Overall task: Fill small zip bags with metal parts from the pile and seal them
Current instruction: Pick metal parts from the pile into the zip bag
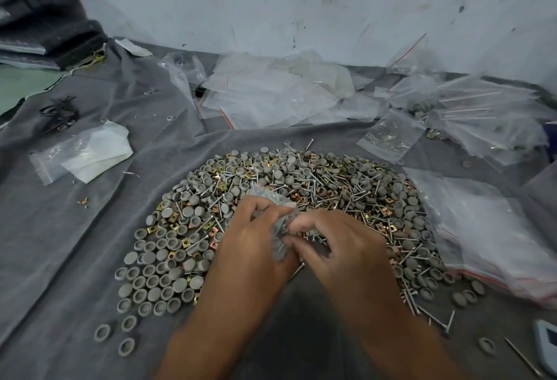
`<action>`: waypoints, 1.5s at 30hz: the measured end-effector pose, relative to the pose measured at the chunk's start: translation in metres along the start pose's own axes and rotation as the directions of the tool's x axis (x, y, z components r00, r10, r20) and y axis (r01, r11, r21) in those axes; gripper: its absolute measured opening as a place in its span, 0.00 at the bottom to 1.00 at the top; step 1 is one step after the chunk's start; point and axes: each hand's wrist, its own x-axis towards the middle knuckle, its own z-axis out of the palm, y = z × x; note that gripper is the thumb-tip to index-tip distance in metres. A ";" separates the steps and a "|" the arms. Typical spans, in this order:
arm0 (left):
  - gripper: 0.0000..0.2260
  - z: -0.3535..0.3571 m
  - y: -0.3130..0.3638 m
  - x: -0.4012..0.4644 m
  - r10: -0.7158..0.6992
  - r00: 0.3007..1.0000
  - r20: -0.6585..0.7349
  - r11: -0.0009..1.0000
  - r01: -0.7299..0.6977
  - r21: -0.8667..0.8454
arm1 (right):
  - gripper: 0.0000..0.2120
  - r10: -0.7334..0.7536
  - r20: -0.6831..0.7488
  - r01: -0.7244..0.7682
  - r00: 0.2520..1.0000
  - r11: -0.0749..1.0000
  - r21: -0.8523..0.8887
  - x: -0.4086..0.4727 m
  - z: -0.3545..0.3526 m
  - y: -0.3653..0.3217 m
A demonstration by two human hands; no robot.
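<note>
Centrally, one small zip bag (278,229) sits pinched between both hands above the pile (301,198) of grey caps, screws and brass clips, too many to count. Left hand (250,241) grips bag, fingers curled; right hand (328,241) pinches its edge. Grey cloth (75,244) underneath.

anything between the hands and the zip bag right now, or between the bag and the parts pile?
Nothing visible. The left hand and the right hand both already pinch the small zip bag, which sits directly over the pile on the grey cloth. Loose parts lie right under the fingers, with no other thing between.
</note>
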 end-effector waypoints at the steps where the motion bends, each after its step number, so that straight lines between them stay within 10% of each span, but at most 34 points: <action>1: 0.20 0.000 0.000 0.000 -0.001 1.000 -0.003 1.000 0.001 -0.005 | 0.07 -0.011 0.012 0.011 1.000 1.000 0.004 0.001 0.001 0.000; 5: 0.22 -0.004 -0.001 -0.001 -0.047 0.999 0.006 0.999 0.047 -0.003 | 0.02 0.181 0.020 -0.180 0.983 0.983 -0.038 0.011 -0.015 0.027; 11: 0.23 -0.005 0.001 -0.002 -0.062 0.998 0.023 0.998 0.062 0.004 | 0.06 0.634 0.175 -0.528 0.754 0.742 -0.413 0.010 -0.030 0.086; 30: 0.22 -0.005 0.003 -0.002 -0.088 0.995 0.037 0.996 0.087 0.008 | 0.15 0.640 0.325 -0.410 0.697 0.727 -0.551 0.014 -0.014 0.086; 45: 0.22 -0.006 0.005 -0.001 -0.095 0.995 0.040 0.995 0.095 0.010 | 0.05 0.600 0.339 -0.587 0.724 0.795 -0.154 0.016 -0.036 0.090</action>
